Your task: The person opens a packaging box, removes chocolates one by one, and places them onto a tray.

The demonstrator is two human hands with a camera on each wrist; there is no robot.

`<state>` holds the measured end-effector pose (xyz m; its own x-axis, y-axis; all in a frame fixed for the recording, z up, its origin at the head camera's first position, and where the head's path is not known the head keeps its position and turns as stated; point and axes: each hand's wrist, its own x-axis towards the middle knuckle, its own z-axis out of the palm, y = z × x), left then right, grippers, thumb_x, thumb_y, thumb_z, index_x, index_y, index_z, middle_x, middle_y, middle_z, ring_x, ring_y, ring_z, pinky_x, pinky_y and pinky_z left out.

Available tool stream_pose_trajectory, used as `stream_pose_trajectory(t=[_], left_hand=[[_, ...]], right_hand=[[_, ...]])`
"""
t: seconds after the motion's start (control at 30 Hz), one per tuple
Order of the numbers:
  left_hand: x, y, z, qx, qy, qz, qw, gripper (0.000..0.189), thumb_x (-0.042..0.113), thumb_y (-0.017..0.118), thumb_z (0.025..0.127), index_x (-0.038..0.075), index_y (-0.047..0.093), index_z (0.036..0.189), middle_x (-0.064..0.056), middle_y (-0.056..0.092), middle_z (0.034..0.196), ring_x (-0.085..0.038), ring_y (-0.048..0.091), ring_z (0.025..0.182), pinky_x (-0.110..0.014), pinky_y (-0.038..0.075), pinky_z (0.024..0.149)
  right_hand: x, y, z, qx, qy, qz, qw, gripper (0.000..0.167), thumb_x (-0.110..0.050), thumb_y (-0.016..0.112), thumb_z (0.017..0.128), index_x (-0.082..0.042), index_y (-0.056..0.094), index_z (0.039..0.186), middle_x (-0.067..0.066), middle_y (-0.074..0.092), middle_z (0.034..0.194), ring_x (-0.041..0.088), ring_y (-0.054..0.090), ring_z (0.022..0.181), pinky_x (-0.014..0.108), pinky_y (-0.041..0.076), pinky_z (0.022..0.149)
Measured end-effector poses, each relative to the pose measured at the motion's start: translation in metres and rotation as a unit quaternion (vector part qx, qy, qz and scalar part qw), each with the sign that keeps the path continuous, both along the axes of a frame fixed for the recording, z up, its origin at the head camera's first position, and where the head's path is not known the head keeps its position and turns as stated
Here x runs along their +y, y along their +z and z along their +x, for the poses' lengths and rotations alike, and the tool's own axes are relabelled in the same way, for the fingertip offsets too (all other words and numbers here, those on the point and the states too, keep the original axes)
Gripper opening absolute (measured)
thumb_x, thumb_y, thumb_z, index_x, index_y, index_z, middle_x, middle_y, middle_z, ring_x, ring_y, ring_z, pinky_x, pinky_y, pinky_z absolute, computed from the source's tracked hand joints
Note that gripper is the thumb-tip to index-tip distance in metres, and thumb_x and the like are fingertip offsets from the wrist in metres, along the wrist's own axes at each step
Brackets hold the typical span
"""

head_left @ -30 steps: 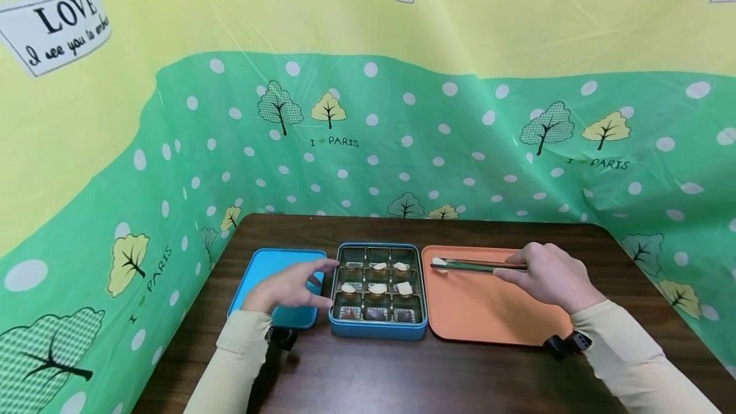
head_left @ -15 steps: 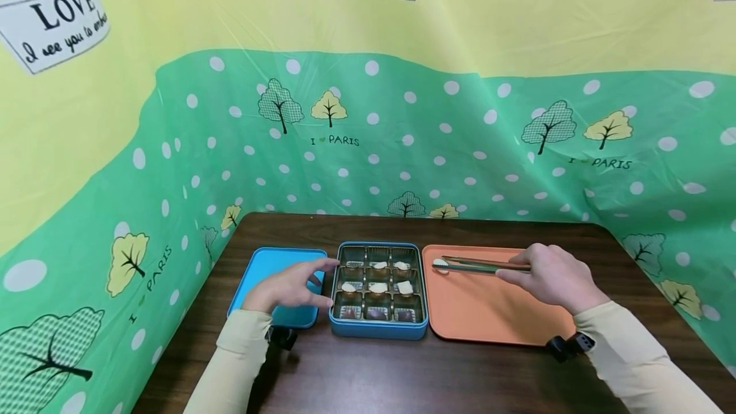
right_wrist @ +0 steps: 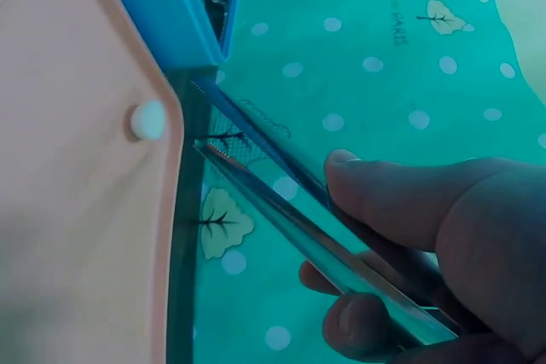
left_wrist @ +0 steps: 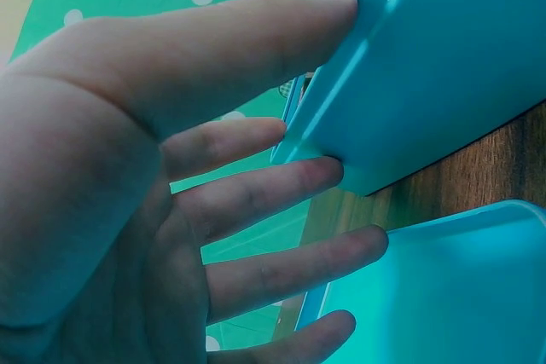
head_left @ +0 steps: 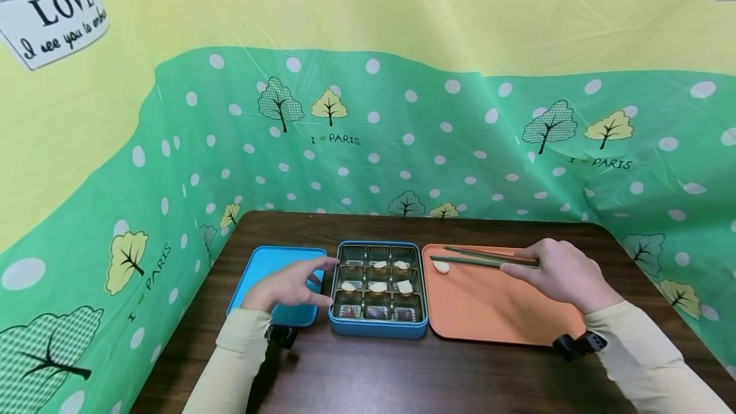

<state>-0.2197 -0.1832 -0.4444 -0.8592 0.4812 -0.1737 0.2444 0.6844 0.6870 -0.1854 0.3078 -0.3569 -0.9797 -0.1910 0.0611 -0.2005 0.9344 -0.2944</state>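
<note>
My right hand (head_left: pixel 566 273) grips a pair of metal tweezers (right_wrist: pixel 299 176) with serrated tips. Those tips are spread apart with nothing between them. A small white piece (head_left: pixel 441 266) lies on the orange tray (head_left: pixel 500 312) just on the near side of the tips, apart from them in the right wrist view. My left hand (head_left: pixel 290 284) is beside the blue box (head_left: pixel 379 329), thumb and fingers extended; in the left wrist view the thumb reaches its rim. A dark divided insert (head_left: pixel 377 315) fills the box, with several white pieces in its far and middle rows.
A shallow blue lid (head_left: pixel 253 276) lies left of the box, partly under my left hand. The orange tray stands close at the box's right. All rest on a dark wooden table (head_left: pixel 368 375). A patterned cloth (head_left: pixel 368 145) hangs behind and at the sides.
The tweezers' tips have spread and come away from the white piece, which stays on the tray. My right hand has shifted slightly right. The left hand keeps its place.
</note>
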Motion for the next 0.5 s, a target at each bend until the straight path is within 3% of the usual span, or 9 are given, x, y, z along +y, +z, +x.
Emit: stream_pose_trajectory(t=[0.13, 0.27, 0.37, 0.5], left_hand=[[-0.001, -0.001, 0.000, 0.002, 0.000, 0.002, 1.0000, 0.082, 0.029, 0.087, 0.089, 0.016, 0.046, 0.158, -0.014, 0.055, 0.152, -0.035, 0.066, 0.116, -0.056, 0.057, 0.096], [-0.001, -0.001, 0.000, 0.001, -0.001, 0.002, 1.0000, 0.082, 0.029, 0.087, 0.089, 0.017, 0.046, 0.158, -0.014, 0.054, 0.152, -0.034, 0.066, 0.116, -0.055, 0.057, 0.096], [-0.001, 0.000, 0.000, 0.000, -0.001, 0.002, 1.0000, 0.081, 0.029, 0.087, 0.089, 0.017, 0.047, 0.158, -0.015, 0.054, 0.152, -0.034, 0.067, 0.115, -0.055, 0.057, 0.096], [-0.001, 0.000, 0.000, -0.001, -0.002, 0.002, 1.0000, 0.081, 0.028, 0.087, 0.089, 0.015, 0.047, 0.157, -0.015, 0.054, 0.152, -0.035, 0.067, 0.115, -0.055, 0.057, 0.096]], right_hand=[[-0.008, 0.005, 0.000, 0.012, 0.015, -0.011, 0.9997, 0.058, -0.058, 0.076, 0.092, -0.010, 0.079, 0.124, -0.002, 0.062, 0.058, 0.013, 0.055, 0.060, 0.034, 0.038, 0.044], [-0.020, 0.010, 0.000, 0.022, 0.030, -0.012, 0.9992, 0.052, -0.054, 0.076, 0.093, -0.013, 0.080, 0.124, -0.008, 0.051, 0.048, 0.012, 0.050, 0.056, 0.032, 0.036, 0.045], [-0.029, 0.014, -0.002, 0.027, 0.036, -0.015, 0.9989, 0.055, -0.056, 0.076, 0.092, -0.011, 0.080, 0.123, -0.004, 0.068, 0.062, 0.010, 0.057, 0.061, 0.033, 0.040, 0.046], [-0.043, 0.020, -0.005, 0.037, 0.048, -0.013, 0.9981, 0.054, -0.056, 0.077, 0.091, -0.012, 0.081, 0.121, 0.007, 0.081, 0.104, 0.010, 0.066, 0.072, 0.034, 0.045, 0.048]])
